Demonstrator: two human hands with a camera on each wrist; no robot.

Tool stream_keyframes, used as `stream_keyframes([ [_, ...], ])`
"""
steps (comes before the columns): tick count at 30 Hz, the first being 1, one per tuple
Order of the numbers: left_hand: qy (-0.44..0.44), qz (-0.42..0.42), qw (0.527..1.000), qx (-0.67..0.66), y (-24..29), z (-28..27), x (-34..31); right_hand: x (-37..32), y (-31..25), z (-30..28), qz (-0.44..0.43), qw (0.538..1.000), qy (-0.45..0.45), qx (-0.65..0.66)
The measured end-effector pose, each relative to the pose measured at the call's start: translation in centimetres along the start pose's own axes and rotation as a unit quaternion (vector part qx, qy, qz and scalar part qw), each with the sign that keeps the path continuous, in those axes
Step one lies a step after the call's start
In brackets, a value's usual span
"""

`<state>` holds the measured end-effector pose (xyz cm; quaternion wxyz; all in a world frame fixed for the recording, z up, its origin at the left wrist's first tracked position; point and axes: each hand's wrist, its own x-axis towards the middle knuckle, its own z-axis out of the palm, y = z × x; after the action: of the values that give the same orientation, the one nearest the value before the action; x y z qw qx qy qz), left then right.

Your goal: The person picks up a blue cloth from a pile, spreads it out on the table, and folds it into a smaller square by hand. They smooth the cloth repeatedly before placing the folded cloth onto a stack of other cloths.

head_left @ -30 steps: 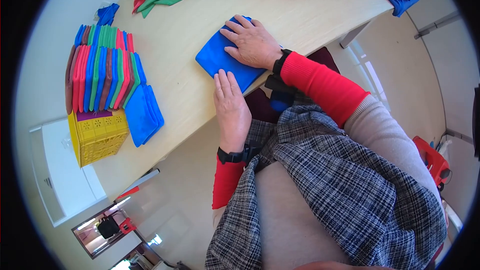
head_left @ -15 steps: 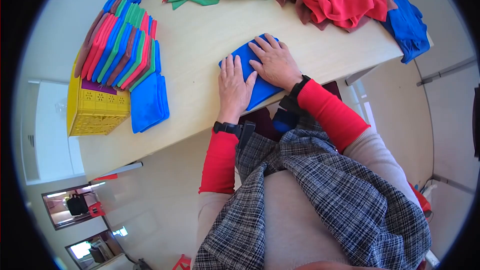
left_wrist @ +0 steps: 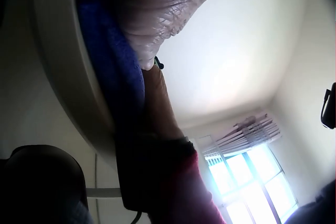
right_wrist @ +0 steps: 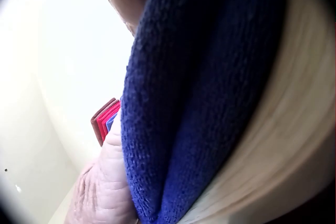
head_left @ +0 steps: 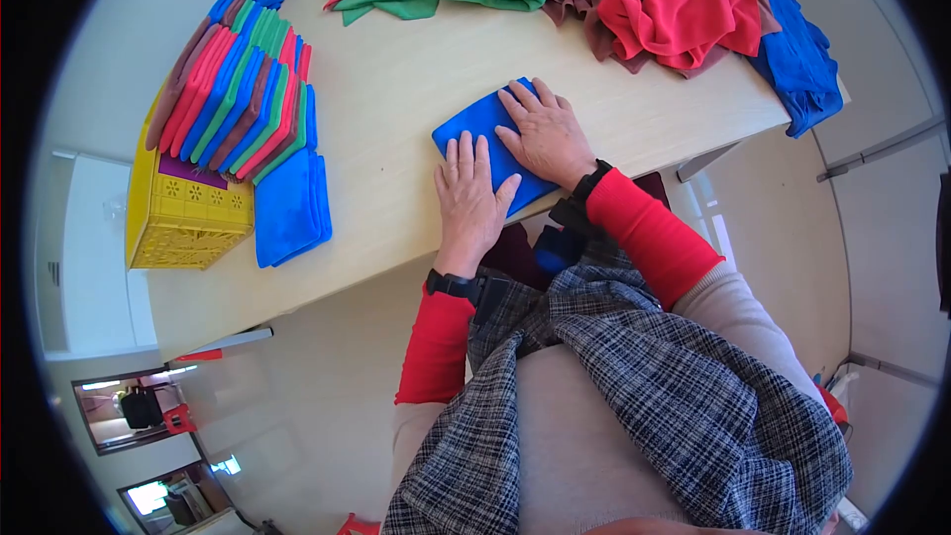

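A folded blue towel (head_left: 485, 119) lies flat by the table's near edge, partly hidden under both hands. My left hand (head_left: 469, 198) rests on its near-left part, fingers straight and thumb out to the side. Across the right part lies my right hand (head_left: 548, 142), palm down with its fingers spread. The right wrist view shows the towel's thick fold (right_wrist: 152, 103) from the side, two soft layers against the wooden top. From the left wrist, the blue cloth (left_wrist: 107, 50) appears below the palm at the table's rim.
Folded towels in several colours (head_left: 243, 89) stand in rows in a yellow basket (head_left: 193, 228) on the left. Folded blue towels (head_left: 287, 208) lean beside it. Loose, crumpled cloths (head_left: 684, 10) are heaped along the far side, some hanging over the right edge.
The left hand has moved from the towel's near-left edge onto its top, and its thumb has spread. The right hand stays pressed on the towel. The head view has shifted.
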<state>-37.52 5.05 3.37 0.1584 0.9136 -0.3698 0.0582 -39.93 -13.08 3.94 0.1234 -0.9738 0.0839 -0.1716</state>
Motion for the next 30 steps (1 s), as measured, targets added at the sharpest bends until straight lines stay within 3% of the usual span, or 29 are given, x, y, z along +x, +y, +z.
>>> stream_keyframes([
  [16, -0.004, -0.011, 1.000, 0.012, 0.5, -0.1, -0.4, -0.6, 3.1, -0.2, -0.013, 1.000, 0.018, 0.008],
  [20, -0.003, -0.010, 1.000, 0.008, 0.4, 0.0, -0.3, -0.9, 2.6, -1.8, 0.004, 0.993, 0.051, -0.105],
  [22, -0.009, -0.007, 1.000, 0.007, 0.3, 0.2, -0.2, -1.0, 1.0, -2.1, -0.043, 0.993, 0.072, -0.082],
  [24, -0.029, 0.006, 0.998, 0.058, -0.1, 0.6, -0.2, -1.2, -1.9, -2.0, -0.118, 0.988, 0.041, 0.094],
  [26, -0.046, 0.024, 0.995, 0.083, -0.4, 1.0, -0.4, -2.0, -5.2, -1.4, -0.151, 0.974, 0.029, 0.164],
  [30, -0.028, 0.028, 0.998, -0.048, -0.6, 0.7, -0.2, -1.3, -5.7, 1.1, -0.126, 0.976, -0.014, 0.179],
])
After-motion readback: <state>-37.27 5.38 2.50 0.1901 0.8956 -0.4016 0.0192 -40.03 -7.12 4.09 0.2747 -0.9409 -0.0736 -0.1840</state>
